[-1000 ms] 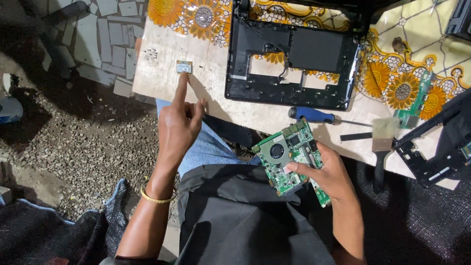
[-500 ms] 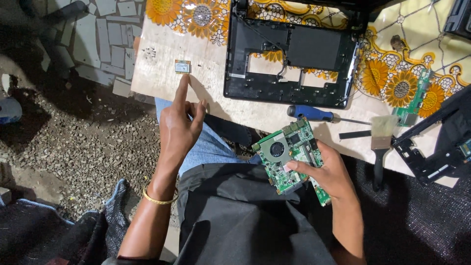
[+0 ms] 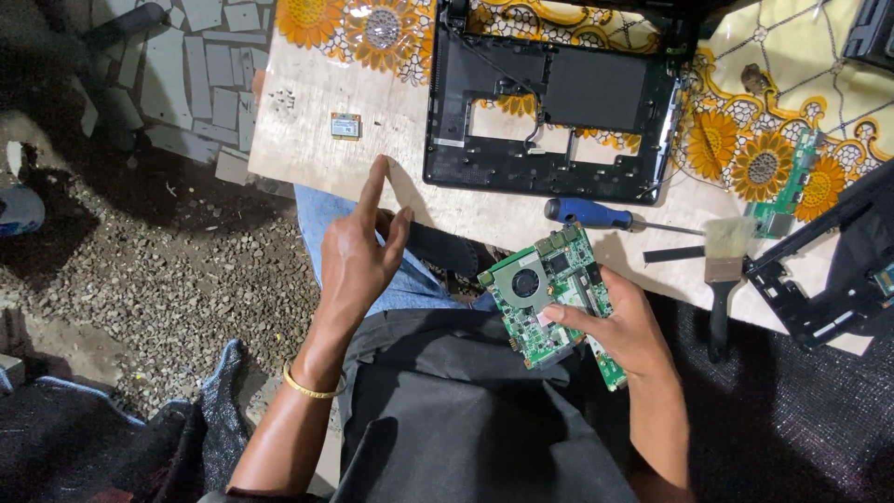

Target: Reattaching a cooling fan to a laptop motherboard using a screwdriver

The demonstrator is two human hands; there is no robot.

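At centre right, the right hand (image 3: pixel 626 328) has its grip closed on a green laptop motherboard (image 3: pixel 549 293); the left hand (image 3: pixel 361 253), empty and loosely open, points its index finger toward a small wireless card (image 3: pixel 345 125) on the counter (image 3: pixel 307 149), upper left.

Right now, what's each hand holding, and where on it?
Right hand: green circuit board, held at its right edge. Left hand: nothing, index finger pointing.

The person is wearing a thin gold bangle (image 3: pixel 312 388) on the left wrist, bare forearms, blue jeans (image 3: pixel 321 219) and a dark grey apron (image 3: pixel 447 410).
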